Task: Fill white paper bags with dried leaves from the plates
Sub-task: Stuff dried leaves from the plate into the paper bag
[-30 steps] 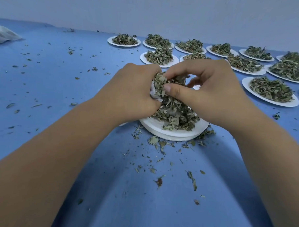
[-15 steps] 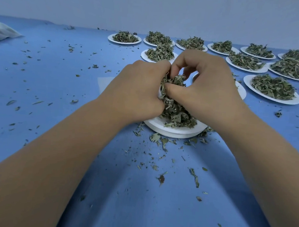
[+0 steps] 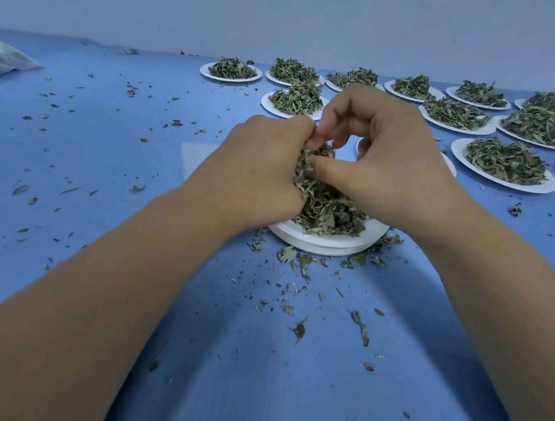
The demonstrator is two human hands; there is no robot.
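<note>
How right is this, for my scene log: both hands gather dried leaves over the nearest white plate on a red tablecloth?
The head view shows the tablecloth is blue, not red. The left hand and right hand do gather dried leaves over the nearest white plate.

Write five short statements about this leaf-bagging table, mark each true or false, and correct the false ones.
1. The left hand and right hand both have curled fingers in the dried leaves over the nearest plate. True.
2. The table cover is red. False: it is blue.
3. Loose leaf bits lie on the cover in front of the nearest plate. True.
4. The plates farther back are bare. False: each one in clear view carries a pile of leaves.
5. The right hand lies flat on the table cover. False: it is raised over the nearest plate, thumb against the leaves.
</note>
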